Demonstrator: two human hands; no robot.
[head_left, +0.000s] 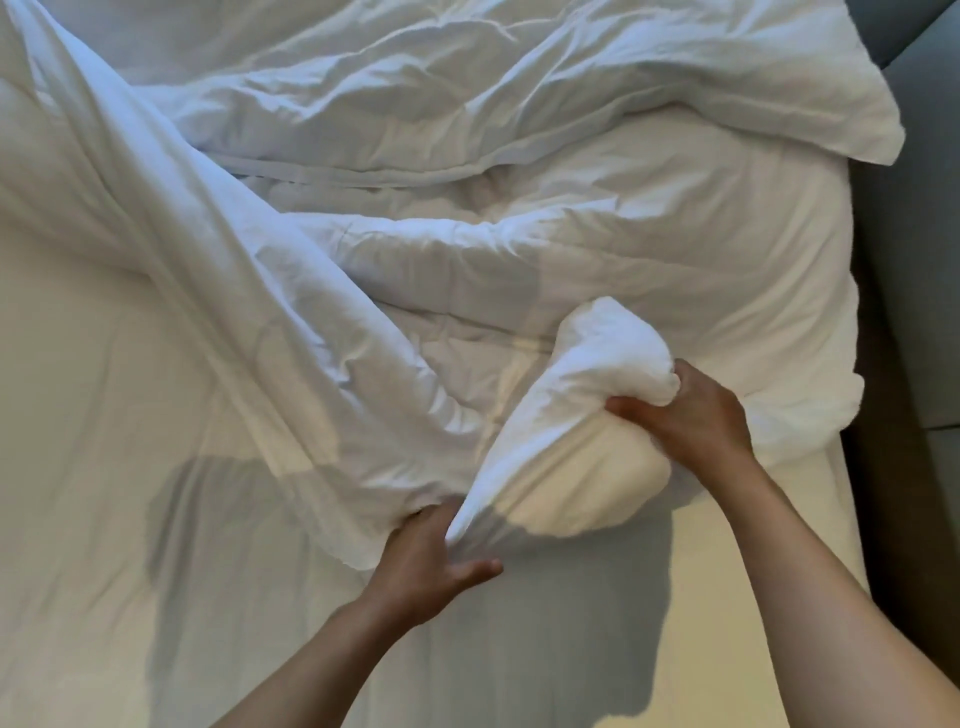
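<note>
— Okay, left grip (431, 551) status?
— Clenched on the duvet (519, 270). Fingers curled into a gathered edge of the fabric, thumb sticking out to the right just below it. Forearm comes in from bottom centre, wrist roughly straight.
— Right grip (685, 410)?
— Also grasping the duvet, at a bunched corner (608, 353). Back of the hand faces the camera, thumb points left against the wad, fingers curled into it on the far side. Forearm runs in from bottom right.
— Where's the duvet relative to the two?
— A taut stretch of fabric spans from the left grip up to the right grip, lifted off the bed sheet (130, 467). The bunched corner sticks up past the right grip's knuckles. The bulk lies crumpled on the bed beyond both grips. One long fold runs up and left, away from the left grip.
— Grips touching each other?
— No, apart. Right one is farther from the body.
— Anything else near?
— Sheet lies under and left of the left grip, with the arms' shadow on it. Grey upholstered panel (904, 312) sits right of the right grip, past the bed edge. Can't tell if it's a headboard or a sofa.
</note>
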